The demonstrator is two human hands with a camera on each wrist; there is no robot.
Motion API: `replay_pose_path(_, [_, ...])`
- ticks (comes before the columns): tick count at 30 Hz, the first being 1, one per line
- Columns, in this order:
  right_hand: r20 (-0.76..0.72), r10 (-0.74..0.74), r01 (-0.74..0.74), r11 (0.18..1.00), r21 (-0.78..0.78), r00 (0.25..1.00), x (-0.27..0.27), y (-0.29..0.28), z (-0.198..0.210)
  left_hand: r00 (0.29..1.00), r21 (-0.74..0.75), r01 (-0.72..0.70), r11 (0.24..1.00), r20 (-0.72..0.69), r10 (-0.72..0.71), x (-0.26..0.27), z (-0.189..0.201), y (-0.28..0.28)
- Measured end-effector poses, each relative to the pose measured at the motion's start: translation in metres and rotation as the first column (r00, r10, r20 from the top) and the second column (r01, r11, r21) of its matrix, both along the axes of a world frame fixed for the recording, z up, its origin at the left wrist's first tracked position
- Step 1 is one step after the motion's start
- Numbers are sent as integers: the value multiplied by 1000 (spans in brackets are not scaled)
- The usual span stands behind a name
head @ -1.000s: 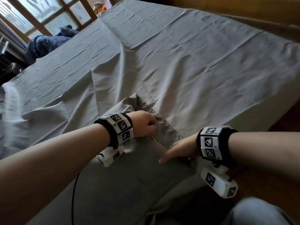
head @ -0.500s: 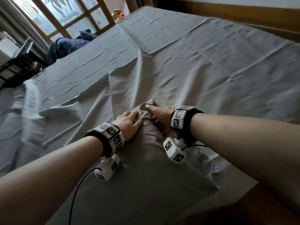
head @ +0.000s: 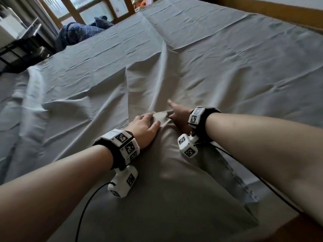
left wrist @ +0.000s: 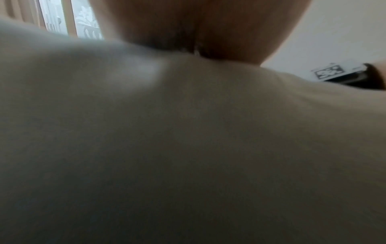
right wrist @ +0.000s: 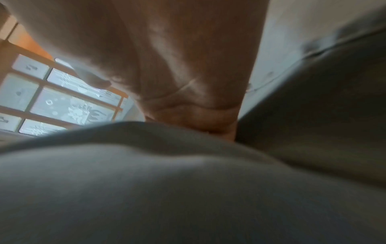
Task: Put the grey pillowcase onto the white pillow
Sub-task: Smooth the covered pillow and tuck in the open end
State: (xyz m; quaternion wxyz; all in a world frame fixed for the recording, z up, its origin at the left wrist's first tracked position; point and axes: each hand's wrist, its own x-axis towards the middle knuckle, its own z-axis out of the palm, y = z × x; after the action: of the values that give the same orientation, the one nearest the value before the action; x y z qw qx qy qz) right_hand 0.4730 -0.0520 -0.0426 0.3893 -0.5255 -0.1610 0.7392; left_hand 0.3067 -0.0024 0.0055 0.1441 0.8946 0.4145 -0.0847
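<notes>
The grey pillowcase (head: 174, 189) lies puffed up on the bed in front of me; the white pillow does not show. Its stitched hem (head: 244, 182) runs along the right side. My left hand (head: 148, 123) lies flat with spread fingers on the case's far corner. My right hand (head: 176, 112) stands on edge against the right of that same corner, index finger stretched out over the sheet. In the left wrist view the palm (left wrist: 198, 24) presses into blurred grey cloth (left wrist: 188, 148). In the right wrist view the palm (right wrist: 177, 66) dips behind a fold of the case (right wrist: 167, 189).
A wrinkled grey sheet (head: 227, 58) covers the whole bed. A blue checked cloth (head: 76, 32) is heaped at the far left edge below a wooden-framed window (head: 73, 7). A wooden board (head: 279, 13) borders the far right. Dark furniture (head: 21, 48) stands at the left.
Both hands have left the stitched hem and moved up to the case's far corner. The left hand has gone from curled to flat. The right index finger reaches farther out.
</notes>
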Motion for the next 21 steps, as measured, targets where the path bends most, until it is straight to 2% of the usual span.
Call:
replay_pose_path(3, [91, -14, 17, 999, -37, 996, -8, 4, 5, 998, 58, 64, 996, -33, -62, 1, 0, -1])
replay_pose_path(5, [211, -30, 43, 997, -59, 977, -1, -3, 16, 994, 71, 100, 992, -48, -97, 4, 3, -2])
replay_pose_path(9, [540, -142, 220, 972, -82, 830, 39, -48, 18, 968, 107, 245, 964, 29, -249, 13, 17, -14])
replay_pose_path(10, [601, -111, 227, 967, -120, 791, 46, -68, 15, 945, 130, 313, 941, 58, -322, 14, 21, -21])
replay_pose_path(12, [697, 42, 155, 964, -217, 716, 51, -112, 4, 863, 164, 491, 856, 39, -503, 16, 25, -37])
replay_pose_path(14, [736, 158, 50, 966, -252, 658, 42, -146, -5, 775, 142, 629, 764, -34, -632, 17, 21, -53])
replay_pose_path(16, [752, 162, -4, 978, -207, 639, 26, -163, -7, 720, 120, 694, 710, -89, -689, 19, 17, -67])
replay_pose_path(21, [750, 117, 19, 985, -170, 651, -4, -170, -6, 685, 127, 729, 673, -126, -718, 16, 17, -90])
